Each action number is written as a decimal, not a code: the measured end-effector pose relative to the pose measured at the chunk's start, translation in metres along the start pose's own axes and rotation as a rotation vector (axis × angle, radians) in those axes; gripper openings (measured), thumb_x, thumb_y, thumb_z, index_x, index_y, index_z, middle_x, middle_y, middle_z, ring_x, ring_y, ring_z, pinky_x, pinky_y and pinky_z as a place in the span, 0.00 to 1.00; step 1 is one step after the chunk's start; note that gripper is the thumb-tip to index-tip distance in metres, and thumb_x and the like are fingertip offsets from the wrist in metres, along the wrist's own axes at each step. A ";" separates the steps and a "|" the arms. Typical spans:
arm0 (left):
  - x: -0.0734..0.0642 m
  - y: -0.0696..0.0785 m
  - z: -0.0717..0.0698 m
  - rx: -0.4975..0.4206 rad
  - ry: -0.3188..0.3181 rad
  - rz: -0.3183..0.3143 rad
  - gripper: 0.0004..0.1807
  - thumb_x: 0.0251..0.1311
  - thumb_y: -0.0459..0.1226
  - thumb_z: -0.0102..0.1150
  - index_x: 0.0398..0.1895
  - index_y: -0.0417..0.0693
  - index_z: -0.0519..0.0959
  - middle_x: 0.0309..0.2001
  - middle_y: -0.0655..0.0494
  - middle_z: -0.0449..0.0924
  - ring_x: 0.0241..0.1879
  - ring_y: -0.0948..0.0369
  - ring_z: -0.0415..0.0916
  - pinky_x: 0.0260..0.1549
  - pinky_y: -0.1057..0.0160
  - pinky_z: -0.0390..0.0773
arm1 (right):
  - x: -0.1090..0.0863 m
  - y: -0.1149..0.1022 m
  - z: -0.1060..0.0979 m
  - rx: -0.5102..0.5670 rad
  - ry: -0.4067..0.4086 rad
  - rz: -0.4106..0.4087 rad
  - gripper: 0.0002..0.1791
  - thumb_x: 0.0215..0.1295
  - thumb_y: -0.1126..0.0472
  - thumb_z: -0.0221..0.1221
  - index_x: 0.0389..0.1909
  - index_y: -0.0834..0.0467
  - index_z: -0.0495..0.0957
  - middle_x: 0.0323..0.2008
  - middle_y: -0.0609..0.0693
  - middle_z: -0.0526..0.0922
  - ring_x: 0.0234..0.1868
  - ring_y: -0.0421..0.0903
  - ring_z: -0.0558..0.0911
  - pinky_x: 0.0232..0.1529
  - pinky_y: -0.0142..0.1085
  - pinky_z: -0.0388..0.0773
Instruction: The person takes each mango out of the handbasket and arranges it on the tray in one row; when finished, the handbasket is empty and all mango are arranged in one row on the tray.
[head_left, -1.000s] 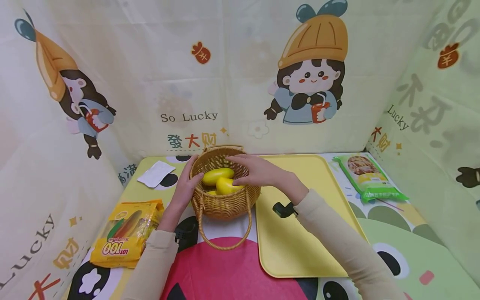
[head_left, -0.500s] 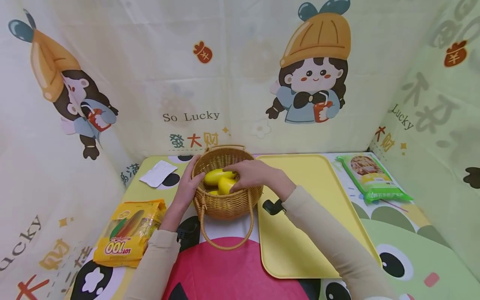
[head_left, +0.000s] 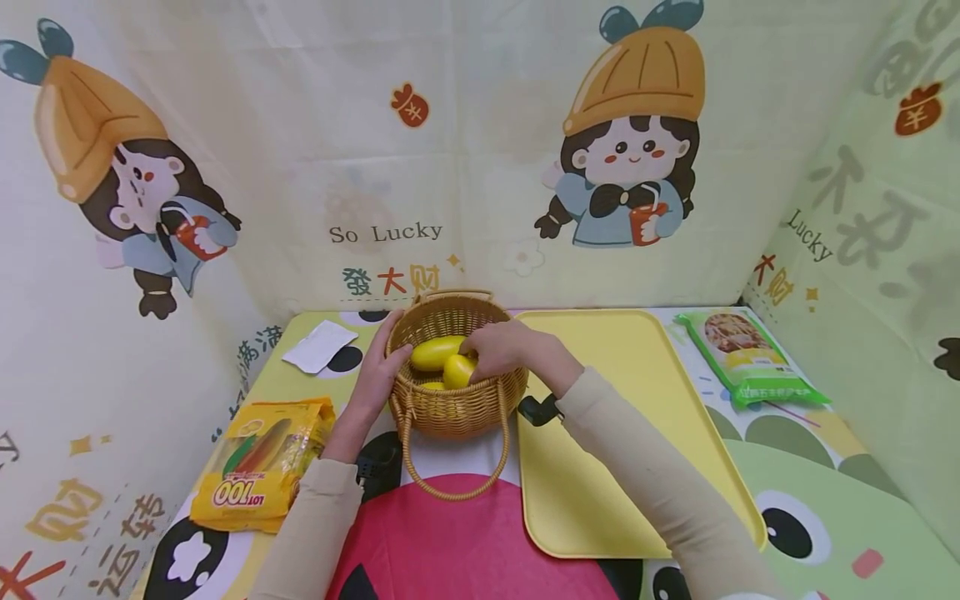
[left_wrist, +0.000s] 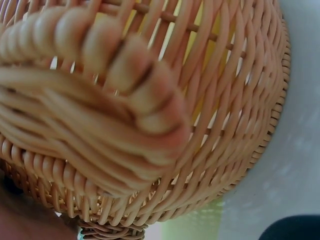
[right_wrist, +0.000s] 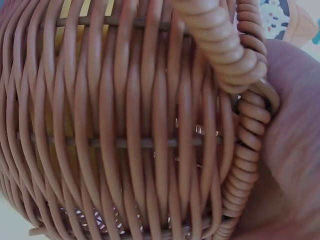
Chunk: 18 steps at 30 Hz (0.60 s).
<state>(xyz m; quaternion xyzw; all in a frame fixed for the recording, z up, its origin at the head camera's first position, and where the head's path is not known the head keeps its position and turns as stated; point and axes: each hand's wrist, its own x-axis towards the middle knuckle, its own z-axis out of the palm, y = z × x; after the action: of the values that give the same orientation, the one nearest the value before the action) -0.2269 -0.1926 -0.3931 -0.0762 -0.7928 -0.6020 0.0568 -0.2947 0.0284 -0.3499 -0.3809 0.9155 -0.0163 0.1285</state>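
Tan woven wicker makes up our round basket with loop handles (head_left: 457, 414), which sits on the colourful printed cloth (head_left: 450, 542). At nine o'clock on it, our left hand (head_left: 377, 371) grips the rim, with the thumb hooked over the edge. Our right hand (head_left: 501, 350) reaches in from three o'clock, and its bent fingers pinch a short, shiny yellow fruit (head_left: 457, 372). Just beside that, toward ten o'clock, lies a long, smooth yellow fruit (head_left: 433, 354). Out from our basket, we see a flat yellow tray (head_left: 600, 483) at four o'clock and a shiny orange-yellow bag (head_left: 251, 471) at eight.
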 end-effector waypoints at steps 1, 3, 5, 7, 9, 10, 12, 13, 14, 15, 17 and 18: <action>0.000 0.000 0.000 -0.002 0.000 0.000 0.35 0.72 0.37 0.46 0.80 0.53 0.50 0.80 0.49 0.46 0.79 0.47 0.46 0.74 0.42 0.53 | 0.000 0.000 0.000 -0.005 0.004 0.000 0.15 0.57 0.42 0.63 0.42 0.43 0.80 0.34 0.41 0.77 0.36 0.41 0.74 0.33 0.34 0.67; -0.001 -0.001 0.001 -0.007 0.002 0.000 0.35 0.72 0.37 0.45 0.80 0.52 0.50 0.80 0.49 0.46 0.79 0.46 0.46 0.74 0.41 0.53 | -0.001 0.001 0.002 -0.006 0.016 -0.001 0.17 0.57 0.42 0.63 0.46 0.43 0.80 0.36 0.41 0.78 0.36 0.42 0.75 0.33 0.35 0.68; -0.002 -0.001 0.002 -0.008 0.003 -0.004 0.35 0.72 0.37 0.45 0.80 0.53 0.50 0.80 0.50 0.46 0.79 0.47 0.46 0.74 0.42 0.53 | -0.001 0.001 0.004 -0.002 0.034 -0.002 0.20 0.57 0.42 0.63 0.50 0.42 0.80 0.39 0.41 0.80 0.37 0.43 0.76 0.34 0.36 0.68; -0.003 -0.002 0.002 -0.005 0.005 -0.004 0.35 0.72 0.37 0.45 0.80 0.52 0.50 0.80 0.50 0.46 0.79 0.47 0.46 0.74 0.42 0.53 | -0.002 0.002 0.005 0.015 0.059 -0.003 0.24 0.56 0.42 0.63 0.55 0.41 0.79 0.41 0.41 0.81 0.38 0.43 0.76 0.34 0.37 0.69; -0.003 -0.003 0.002 0.002 0.007 -0.002 0.35 0.72 0.37 0.45 0.80 0.52 0.49 0.80 0.50 0.46 0.79 0.47 0.46 0.74 0.42 0.53 | -0.003 0.003 0.007 0.040 0.092 -0.007 0.28 0.55 0.43 0.63 0.59 0.41 0.77 0.44 0.41 0.81 0.39 0.44 0.77 0.35 0.37 0.69; -0.003 -0.004 0.002 0.005 0.008 0.000 0.35 0.72 0.37 0.45 0.80 0.52 0.49 0.80 0.50 0.46 0.79 0.47 0.46 0.74 0.42 0.53 | -0.003 0.004 0.008 0.052 0.111 -0.010 0.30 0.54 0.43 0.64 0.61 0.41 0.76 0.45 0.41 0.82 0.40 0.43 0.77 0.35 0.37 0.69; -0.003 -0.005 0.002 0.005 0.010 0.004 0.35 0.72 0.37 0.45 0.80 0.52 0.50 0.80 0.50 0.46 0.79 0.48 0.46 0.74 0.42 0.54 | -0.004 0.004 0.010 0.081 0.149 -0.018 0.33 0.52 0.44 0.64 0.63 0.41 0.75 0.46 0.41 0.82 0.40 0.43 0.77 0.35 0.37 0.70; -0.003 -0.005 0.002 0.004 0.010 0.006 0.35 0.72 0.37 0.45 0.80 0.52 0.50 0.80 0.50 0.46 0.79 0.48 0.46 0.74 0.42 0.54 | -0.005 0.005 0.011 0.093 0.168 -0.024 0.34 0.51 0.44 0.64 0.64 0.41 0.74 0.46 0.41 0.82 0.40 0.43 0.77 0.35 0.37 0.70; -0.003 -0.006 0.002 -0.002 0.010 0.009 0.35 0.71 0.37 0.45 0.80 0.52 0.50 0.80 0.50 0.46 0.79 0.48 0.46 0.74 0.42 0.53 | -0.005 0.005 0.011 0.105 0.186 -0.029 0.35 0.51 0.44 0.64 0.65 0.41 0.74 0.46 0.41 0.82 0.40 0.43 0.77 0.36 0.37 0.71; -0.002 -0.009 0.002 -0.010 0.010 0.011 0.35 0.72 0.37 0.45 0.80 0.53 0.50 0.80 0.50 0.46 0.79 0.49 0.46 0.74 0.42 0.53 | -0.005 0.006 0.012 0.115 0.203 -0.034 0.35 0.50 0.45 0.64 0.64 0.41 0.74 0.46 0.41 0.82 0.39 0.43 0.77 0.36 0.37 0.71; 0.001 -0.017 0.002 -0.026 0.015 0.015 0.35 0.72 0.38 0.46 0.80 0.53 0.50 0.80 0.52 0.47 0.79 0.49 0.46 0.75 0.42 0.53 | -0.006 0.006 0.014 0.136 0.233 -0.038 0.35 0.49 0.45 0.64 0.64 0.41 0.75 0.45 0.40 0.82 0.39 0.42 0.77 0.37 0.36 0.72; 0.002 -0.021 0.003 -0.029 0.019 0.019 0.35 0.72 0.38 0.46 0.80 0.55 0.51 0.80 0.53 0.47 0.79 0.50 0.46 0.75 0.42 0.52 | -0.006 0.006 0.015 0.147 0.246 -0.039 0.35 0.49 0.45 0.64 0.64 0.41 0.75 0.45 0.40 0.82 0.39 0.42 0.77 0.37 0.36 0.72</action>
<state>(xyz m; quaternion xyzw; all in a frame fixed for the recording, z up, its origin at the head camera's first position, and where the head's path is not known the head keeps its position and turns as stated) -0.2331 -0.1954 -0.4136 -0.0789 -0.7828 -0.6134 0.0689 -0.2914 0.0383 -0.3635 -0.3831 0.9132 -0.1325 0.0425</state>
